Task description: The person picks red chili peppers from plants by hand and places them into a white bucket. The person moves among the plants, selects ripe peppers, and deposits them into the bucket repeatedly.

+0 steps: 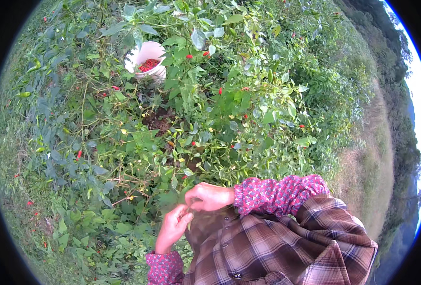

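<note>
My left hand and my right hand meet close in front of my body, fingertips almost touching. Thumb and fingers of the left hand pinch a small green plant piece, which hangs below the thumb; blur hides whether it is a pepper or a stem. My right hand's fingers curl towards it, and what lies between their tips cannot be made out. Just beyond the hands grow chili pepper plants with green pods and scattered red ones, such as a red chili.
Farther out, a white bucket holding red chilies stands partly behind leaves. Bare soil shows between plants. Thin dry stalks stick out left of the hands. A dry grass strip runs along the right, with trees behind it.
</note>
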`<move>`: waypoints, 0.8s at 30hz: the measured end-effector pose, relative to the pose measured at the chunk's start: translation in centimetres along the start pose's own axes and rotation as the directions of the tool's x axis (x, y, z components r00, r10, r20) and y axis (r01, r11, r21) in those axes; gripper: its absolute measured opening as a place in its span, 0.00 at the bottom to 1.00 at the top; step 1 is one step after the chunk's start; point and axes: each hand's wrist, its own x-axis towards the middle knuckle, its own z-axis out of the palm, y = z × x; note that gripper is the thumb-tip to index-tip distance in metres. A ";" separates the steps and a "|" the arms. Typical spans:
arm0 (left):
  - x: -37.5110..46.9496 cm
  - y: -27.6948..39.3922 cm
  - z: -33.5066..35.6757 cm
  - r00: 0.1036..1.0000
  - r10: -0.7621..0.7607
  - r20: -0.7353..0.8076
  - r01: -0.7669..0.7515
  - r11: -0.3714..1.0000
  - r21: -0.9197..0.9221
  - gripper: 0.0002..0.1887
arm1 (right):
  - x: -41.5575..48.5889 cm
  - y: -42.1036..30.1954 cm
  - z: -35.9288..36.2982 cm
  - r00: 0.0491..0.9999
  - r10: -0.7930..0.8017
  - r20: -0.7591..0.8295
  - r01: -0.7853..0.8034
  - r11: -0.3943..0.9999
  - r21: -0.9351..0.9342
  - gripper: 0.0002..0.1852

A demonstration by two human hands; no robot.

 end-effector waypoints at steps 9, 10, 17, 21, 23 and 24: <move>4.7 3.1 -5.3 0.945 -0.161 0.284 0.213 0.963 -0.165 0.12 | 2.7 -3.2 -2.8 1.000 0.012 -0.027 -0.018 0.973 -0.230 0.07; 4.9 3.1 -5.5 0.933 -0.190 0.307 0.259 0.944 -0.203 0.12 | 2.7 -3.8 -3.2 0.997 0.073 0.002 -0.070 0.964 -0.257 0.06; 2.8 3.4 -5.9 0.643 -0.178 0.745 0.393 0.911 -0.122 0.13 | 1.5 -1.4 -2.6 0.848 -0.329 0.415 0.234 0.936 0.263 0.12; -1.7 0.3 -7.9 0.923 -0.167 0.346 0.374 0.596 -0.710 0.12 | -4.5 -4.2 -10.6 0.952 0.155 0.264 -0.205 0.963 0.175 0.07; -1.4 -1.7 -8.1 0.969 -0.227 0.095 0.178 0.380 -0.908 0.11 | -5.9 -2.3 -14.8 0.947 -0.261 -0.187 0.186 0.921 -0.343 0.08; -0.7 -2.5 -7.9 0.969 -0.247 0.020 0.104 0.333 -0.937 0.11 | -5.6 -2.1 -16.8 0.859 -0.371 -0.353 0.140 0.833 -0.535 0.09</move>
